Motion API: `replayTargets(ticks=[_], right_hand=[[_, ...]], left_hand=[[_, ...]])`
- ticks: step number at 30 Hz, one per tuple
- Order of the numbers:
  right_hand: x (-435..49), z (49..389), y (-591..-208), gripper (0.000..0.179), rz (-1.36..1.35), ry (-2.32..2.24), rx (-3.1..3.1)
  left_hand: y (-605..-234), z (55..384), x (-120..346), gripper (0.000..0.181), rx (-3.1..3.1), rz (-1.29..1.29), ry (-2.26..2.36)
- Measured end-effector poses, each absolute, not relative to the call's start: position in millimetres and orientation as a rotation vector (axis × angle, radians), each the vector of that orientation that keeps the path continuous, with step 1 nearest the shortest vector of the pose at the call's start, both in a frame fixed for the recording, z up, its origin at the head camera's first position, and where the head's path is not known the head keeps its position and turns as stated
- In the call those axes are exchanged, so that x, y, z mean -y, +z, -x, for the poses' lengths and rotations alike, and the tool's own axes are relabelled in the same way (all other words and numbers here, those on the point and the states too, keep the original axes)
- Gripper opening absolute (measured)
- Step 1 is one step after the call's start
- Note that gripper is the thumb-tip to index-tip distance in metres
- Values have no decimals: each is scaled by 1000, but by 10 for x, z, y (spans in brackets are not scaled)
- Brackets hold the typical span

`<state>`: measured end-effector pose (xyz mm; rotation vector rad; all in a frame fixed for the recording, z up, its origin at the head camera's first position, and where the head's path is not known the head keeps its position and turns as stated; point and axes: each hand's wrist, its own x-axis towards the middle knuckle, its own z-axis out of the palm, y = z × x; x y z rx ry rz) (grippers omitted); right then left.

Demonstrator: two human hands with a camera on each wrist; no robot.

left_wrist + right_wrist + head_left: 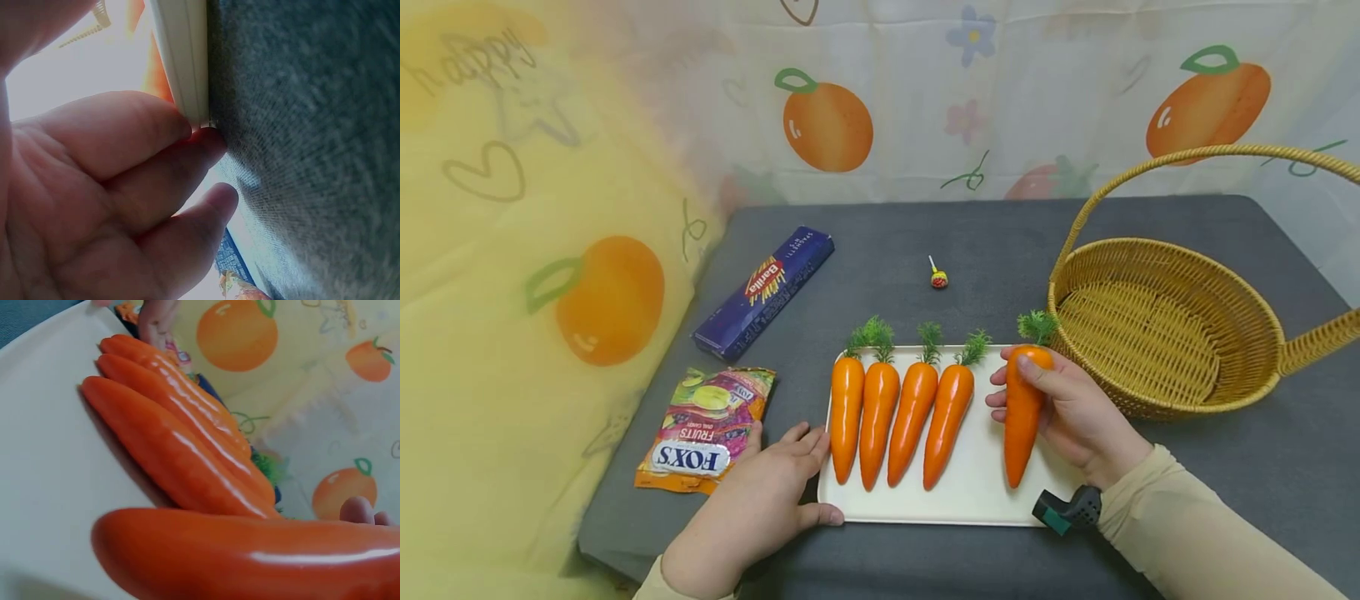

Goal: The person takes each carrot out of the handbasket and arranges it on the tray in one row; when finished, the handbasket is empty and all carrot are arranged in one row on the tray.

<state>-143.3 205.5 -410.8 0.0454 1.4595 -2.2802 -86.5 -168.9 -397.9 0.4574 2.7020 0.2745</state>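
Note:
My right hand point(1078, 421) grips an orange carrot point(1022, 425) with a green leafy top, thumb across its upper part, above the right side of a white rectangular tray point(981, 475). Several similar carrots lie side by side on the tray's left half, such as the one nearest the middle point(949, 425). My left hand point(763, 487) rests at the tray's left edge, fingertips against its side and thumb by the front corner. In the left wrist view, loosely extended fingers point(169, 162) touch the tray's rim point(181, 56). The right wrist view shows the held carrot point(250, 556) close up.
A wicker basket point(1165, 408) with a tall handle stands at the right, close to my right hand. A FOX'S candy bag point(711, 429) lies left of my left hand. Farther back are a blue Barilla spaghetti box point(763, 292) and a lollipop point(938, 277) on the grey table point(880, 283).

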Motion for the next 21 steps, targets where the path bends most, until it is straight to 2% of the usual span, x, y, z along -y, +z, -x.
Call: replayTargets(ticks=[3,9,12,21], right_hand=[[-2011,1435,-4130,24,-124,-2233,-1471],[-1994,1439,-4150,55,-257,-2123,-1509],[-2017,1426,-4157,64,-280,-2091,-1503],[-2078,1378,-4175,73,-312,-2036,-1511]], left_hand=[[-3982,859,1689,104,-2704,-458,279],[-3989,854,1691,103,-2712,-470,281],[-3987,854,1691,104,-2714,-474,279],[-3969,862,1685,104,-2710,-468,262]])
